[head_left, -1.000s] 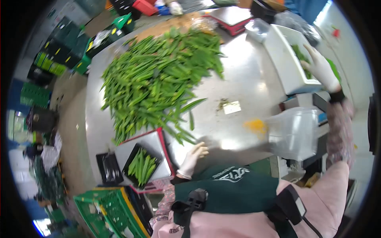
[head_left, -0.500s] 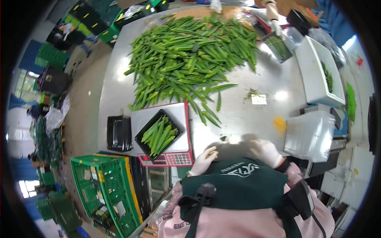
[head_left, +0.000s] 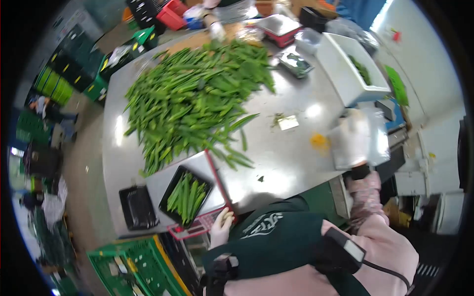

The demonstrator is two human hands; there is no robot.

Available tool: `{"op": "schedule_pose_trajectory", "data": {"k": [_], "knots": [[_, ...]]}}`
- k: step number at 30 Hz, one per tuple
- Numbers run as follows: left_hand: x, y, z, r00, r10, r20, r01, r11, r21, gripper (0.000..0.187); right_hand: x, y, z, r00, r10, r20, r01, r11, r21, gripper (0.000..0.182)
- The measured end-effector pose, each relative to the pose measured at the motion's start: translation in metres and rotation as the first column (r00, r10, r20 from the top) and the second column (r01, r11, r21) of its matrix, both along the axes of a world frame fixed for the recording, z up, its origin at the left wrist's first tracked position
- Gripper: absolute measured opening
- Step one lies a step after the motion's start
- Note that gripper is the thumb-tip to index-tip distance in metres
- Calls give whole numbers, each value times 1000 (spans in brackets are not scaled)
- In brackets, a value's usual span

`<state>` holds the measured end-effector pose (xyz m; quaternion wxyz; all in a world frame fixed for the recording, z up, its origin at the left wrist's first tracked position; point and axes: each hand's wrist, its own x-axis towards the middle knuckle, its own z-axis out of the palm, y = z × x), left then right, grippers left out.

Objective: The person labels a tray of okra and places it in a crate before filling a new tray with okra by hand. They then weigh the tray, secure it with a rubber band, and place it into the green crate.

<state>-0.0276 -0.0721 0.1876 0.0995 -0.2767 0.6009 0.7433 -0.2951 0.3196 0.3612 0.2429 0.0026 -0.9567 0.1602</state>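
Observation:
My left hand (head_left: 222, 226), in a white glove with its fingers curled, is at the front edge of a red-rimmed scale (head_left: 156, 181), close to the keypad. On the scale sits a black tray (head_left: 168, 200) of okra pods (head_left: 187, 198), lying at an angle. My right hand (head_left: 354, 139), gloved too and blurred by motion, reaches over a stack of clear plastic bags (head_left: 379, 135) at the table's right side. Its fingers are smeared. A large heap of loose okra (head_left: 192, 98) covers the left and middle of the metal table.
Empty black trays (head_left: 138, 208) stand left of the scale. At the right are a white foam box (head_left: 340, 69) and a filled pack (head_left: 296, 65). Across the table a co-worker's gloved hand (head_left: 216, 32) is at the heap. Green crates (head_left: 123, 269) stand below the front-left corner.
My view has turned. My right hand has moved from before my body rightward to the plastic bags; my left hand has shifted towards the scale. The co-worker's hand has left the pack for the heap.

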Motion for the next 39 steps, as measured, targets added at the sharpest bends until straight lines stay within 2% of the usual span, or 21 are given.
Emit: {"op": "schedule_pose_trajectory", "data": {"k": [2, 4, 5, 6, 10, 12, 13, 14, 16, 17, 18, 23, 25, 26, 28, 30, 32, 33, 36, 37, 39], "knots": [[-2, -4, -5, 998, -55, -41, 53, 997, -61, 43, -21, 113, -53, 982, -91, -163, 109, 989, 101, 39], [-8, -5, 4, 996, -74, -53, 69, 994, -82, 44, -35, 183, -63, 990, -139, 12, 140, 986, -92, 33], [-11, -6, 8, 995, -69, -72, 62, 993, -105, 44, -29, 185, -39, 900, -224, 373, 195, 974, 115, 26], [-13, -6, 12, 993, -80, -90, 68, 990, -128, 45, -35, 227, -63, 961, -44, 273, 24, 997, 77, 25], [-17, -10, 22, 987, -134, -89, 114, 972, -204, 44, -39, 238, -62, 916, -4, 401, 192, 882, -431, 28], [-13, -13, 22, 989, -127, -71, 111, 974, -197, 45, -50, 276, -70, 864, 62, 499, 230, 834, -502, 30], [-12, -14, 21, 988, -145, -62, 130, 971, -203, 45, -48, 283, -70, 889, 191, 417, -78, 959, -274, 31], [-11, -15, 21, 985, -166, -55, 151, 966, -209, 45, -48, 290, -70, 868, 335, 367, -363, 932, 8, 31], [-10, -15, 22, 985, -166, -47, 154, 969, -192, 46, -46, 289, -66, 843, 322, 431, -347, 938, -21, 34], [-7, -15, 16, 986, -159, -44, 147, 968, -201, 46, -46, 285, -71, 838, 343, 425, -96, 859, -503, 36], [-5, -14, 16, 988, -151, -40, 140, 967, -212, 46, -48, 285, -74, 837, 362, 410, 184, 519, -835, 37], [0, -13, 17, 989, -140, -53, 124, 963, -241, 45, -52, 284, -71, 839, 338, 425, 168, 583, -795, 33], [2, -11, 16, 990, -129, -59, 111, 963, -247, 44, -68, 278, -71, 805, 57, 591, 195, 915, -354, 26], [4, -10, 15, 991, -119, -62, 99, 962, -255, 46, -70, 271, -76, 807, 58, 588, 196, 913, -359, 26], [5, -10, 16, 991, -112, -67, 90, 960, -266, 49, -69, 243, -86, 977, -53, 205, 31, 994, 107, 23], [6, -9, 18, 994, -101, -53, 81, 952, -294, 48, -69, 235, -93, 978, -102, 181, 84, 991, 107, 23], [9, -10, 20, 994, -91, -66, 65, 946, -318, 48, -53, 204, -87, 948, -283, -144, 314, 904, 292, 24], [10, -10, 20, 994, -80, -76, 49, 939, -341, 48, -51, 210, -91, 932, -318, -176, 357, 890, 283, 31], [14, -11, 13, 995, -55, -78, 25, 939, -342, 47, -10, 127, -35, 913, -405, -36, 406, 903, 139, 36], [15, -11, 13, 995, -54, -79, 24, 939, -343, 47, -12, 138, -33, 914, -405, -37, 406, 903, 138, 36], [16, -11, 13, 994, -44, -97, 6, 932, -364, 46, -24, 164, -33, 939, -196, -283, 285, 904, 319, 34]]}}
